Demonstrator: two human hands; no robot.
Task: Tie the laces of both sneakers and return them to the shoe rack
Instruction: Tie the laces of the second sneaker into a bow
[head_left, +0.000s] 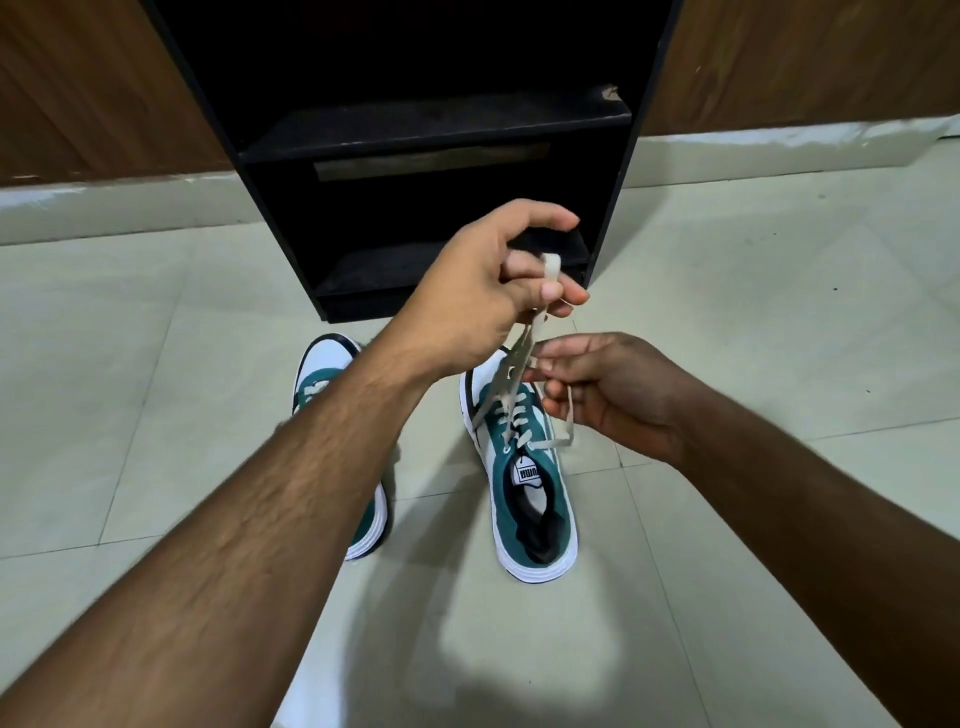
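Note:
Two green-and-white sneakers stand on the tiled floor, toes toward the rack. The right sneaker (535, 499) shows fully. Its pale laces (519, 364) are pulled up above it. My left hand (488, 291) pinches a loop of one lace high over the toe. Just right of the laces, my right hand (608, 389) grips the other lace end, which hangs down to the top eyelet. My left forearm hides most of the left sneaker (324, 374); only its toe and heel show.
A black shoe rack (431, 130) with open shelves stands straight ahead against a wood-panelled wall (93, 88). Pale floor tiles (156, 389) spread to both sides and toward me.

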